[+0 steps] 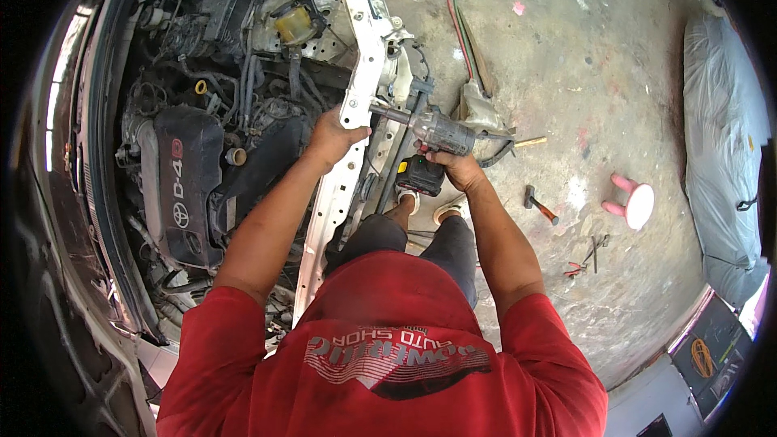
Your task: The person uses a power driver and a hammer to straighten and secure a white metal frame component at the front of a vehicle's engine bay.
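My right hand (455,170) grips a grey cordless impact wrench (441,131) by its handle, with a black battery pack (420,176) below. The wrench lies level, and its long socket (388,113) points left against the side of a white metal radiator support (330,198). What sits inside the socket is hidden. Just below that spot my left hand (330,142) holds the radiator support, its thumb across the near face and its fingers mostly out of sight behind the edge.
Left of the beam lies the open engine bay with a dark engine cover (188,186). On the concrete floor at right are a hammer (540,205), red-handled pliers (575,269) and a pink stool (638,204). Red and green hoses (455,12) run across the floor.
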Motion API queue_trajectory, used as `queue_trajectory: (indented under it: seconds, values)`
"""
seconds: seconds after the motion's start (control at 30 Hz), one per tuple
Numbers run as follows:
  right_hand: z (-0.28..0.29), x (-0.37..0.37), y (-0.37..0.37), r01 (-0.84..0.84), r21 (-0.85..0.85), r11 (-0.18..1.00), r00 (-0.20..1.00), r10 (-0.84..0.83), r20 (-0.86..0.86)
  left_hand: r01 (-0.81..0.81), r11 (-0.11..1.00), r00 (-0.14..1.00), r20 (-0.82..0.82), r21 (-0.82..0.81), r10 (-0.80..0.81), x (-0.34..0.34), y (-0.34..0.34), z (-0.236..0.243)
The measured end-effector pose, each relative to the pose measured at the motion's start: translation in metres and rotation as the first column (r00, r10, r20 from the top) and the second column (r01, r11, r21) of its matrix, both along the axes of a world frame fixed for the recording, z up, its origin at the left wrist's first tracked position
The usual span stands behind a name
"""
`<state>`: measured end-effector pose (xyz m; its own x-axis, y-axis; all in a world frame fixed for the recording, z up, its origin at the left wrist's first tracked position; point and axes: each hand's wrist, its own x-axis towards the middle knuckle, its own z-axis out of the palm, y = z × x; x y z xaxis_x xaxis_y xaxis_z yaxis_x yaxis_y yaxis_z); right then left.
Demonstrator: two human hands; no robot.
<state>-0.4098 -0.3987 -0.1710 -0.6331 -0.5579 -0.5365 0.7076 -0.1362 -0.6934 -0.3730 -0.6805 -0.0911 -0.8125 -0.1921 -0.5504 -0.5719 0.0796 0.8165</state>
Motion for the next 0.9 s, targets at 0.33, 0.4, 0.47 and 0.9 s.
queue_trajectory:
  seconds: [0.33, 0.4, 0.47, 0.9]
  values:
    - [-0.006, -0.001, -0.001, -0.016, 0.039, 0.999, 0.996, 0.019, -0.082, -0.021, 0.999, 1.0, -0.015, 0.033, 0.021, 0.002, -0.002, -0.012]
    - [-0.009, -0.003, 0.001, -0.027, 0.059, 0.998, 0.995, 0.032, -0.094, -0.024, 0.999, 1.0, -0.014, 0.044, 0.025, 0.001, -0.002, -0.011]
    - [-0.009, -0.004, 0.002, -0.052, 0.082, 0.995, 0.991, 0.061, -0.119, -0.02, 0.998, 1.0, -0.019, 0.051, 0.021, 0.001, -0.001, -0.008]
    - [-0.013, -0.001, 0.003, -0.019, 0.138, 0.99, 0.988, 0.04, -0.152, 0.0, 1.0, 1.0, -0.027, -0.012, 0.0, -0.001, 0.0, -0.002]
